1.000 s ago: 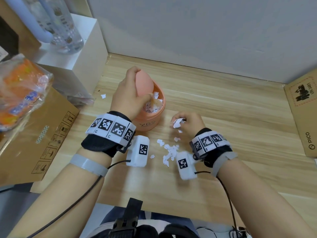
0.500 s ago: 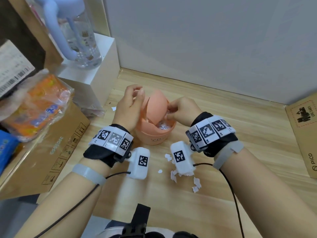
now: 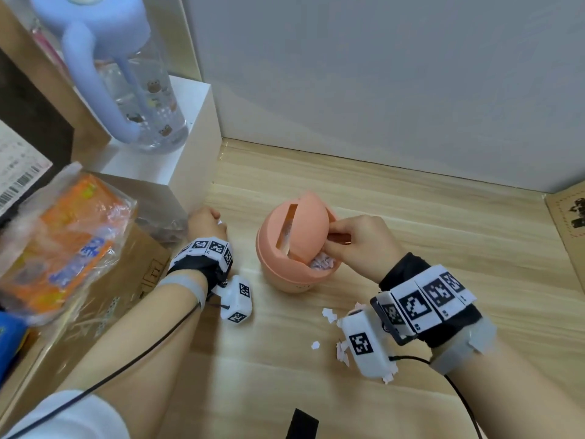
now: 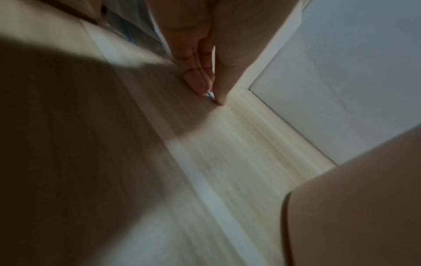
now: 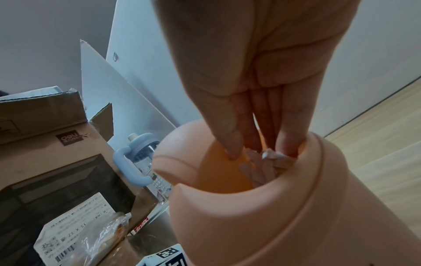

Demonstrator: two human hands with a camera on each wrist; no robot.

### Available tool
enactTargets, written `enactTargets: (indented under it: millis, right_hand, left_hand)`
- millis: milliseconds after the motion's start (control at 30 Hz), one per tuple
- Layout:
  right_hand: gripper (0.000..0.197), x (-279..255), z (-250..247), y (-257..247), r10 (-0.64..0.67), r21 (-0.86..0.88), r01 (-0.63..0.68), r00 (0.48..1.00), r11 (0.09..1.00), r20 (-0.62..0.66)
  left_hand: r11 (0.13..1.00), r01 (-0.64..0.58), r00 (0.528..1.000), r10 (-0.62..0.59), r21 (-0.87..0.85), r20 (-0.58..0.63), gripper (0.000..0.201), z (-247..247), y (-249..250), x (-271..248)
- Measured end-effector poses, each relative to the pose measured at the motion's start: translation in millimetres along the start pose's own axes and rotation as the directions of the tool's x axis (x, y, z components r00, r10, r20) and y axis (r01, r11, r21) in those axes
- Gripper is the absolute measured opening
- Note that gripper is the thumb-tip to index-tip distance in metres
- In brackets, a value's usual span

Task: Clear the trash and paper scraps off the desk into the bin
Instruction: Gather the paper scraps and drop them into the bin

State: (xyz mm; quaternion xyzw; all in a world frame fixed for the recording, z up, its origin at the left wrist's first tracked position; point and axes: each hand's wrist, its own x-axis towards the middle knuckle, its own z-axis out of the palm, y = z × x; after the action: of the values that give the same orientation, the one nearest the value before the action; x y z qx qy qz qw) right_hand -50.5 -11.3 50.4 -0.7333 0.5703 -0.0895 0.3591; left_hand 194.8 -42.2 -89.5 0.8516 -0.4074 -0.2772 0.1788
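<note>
Wood desk [image 3: 411, 242], grey wall behind. Right hand [image 3: 354, 245] pushes pinched scraps into pink bin [image 3: 285, 270], tipping its swing lid [image 3: 304, 223] to keep the opening clear. Left hand [image 3: 205, 223] pinches a stray scrap [image 4: 211, 95] beside the white box [image 3: 190, 172]. Loose scraps [image 3: 329, 315] under right wrist.

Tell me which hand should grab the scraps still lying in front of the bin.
Right. The right hand is at the bin mouth, directly behind the loose scraps by its wrist. The left hand is off beside the white box, pinching a lone scrap.
</note>
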Motion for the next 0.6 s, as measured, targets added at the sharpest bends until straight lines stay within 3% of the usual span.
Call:
enactTargets:
  millis: [100, 233, 367, 500, 600]
  right_hand:
    - [0.024, -2.2, -1.0, -0.6, 0.006, 0.042, -0.005, 1.000, 0.999, -0.017]
    - [0.027, -6.6, -1.7, 0.7, 0.032, 0.118, -0.024, 0.997, 0.993, -0.066]
    - [0.024, -14.3, -8.1, 2.3, 0.034, 0.169, -0.009, 0.989, 0.986, -0.144]
    - [0.015, -20.6, -20.8, -0.7, 0.030, 0.292, 0.047, 0.967, 0.955, -0.254]
    - [0.014, -27.1, -31.8, -17.0, -0.030, 0.420, 0.156, 0.956, 0.894, -0.291]
  left_hand:
    - [0.998, 0.054, 0.997, -0.056, 0.029, 0.056, 0.019, -0.4, 3.0, -1.3]
    - [0.999, -0.003, 0.997, -0.001, 0.039, 0.081, 0.022, -4.4, 2.6, -13.1]
    - [0.976, -0.030, 0.999, 0.035, -0.215, 0.018, 0.015, -16.8, 9.5, -31.9]
    - [0.794, -0.189, 0.976, 0.218, -0.577, -0.019, 0.020, -63.2, 53.0, -68.1]
    - [0.633, -0.324, 0.898, 0.440, -0.703, -0.017, 0.022, -94.4, 96.2, -112.2]
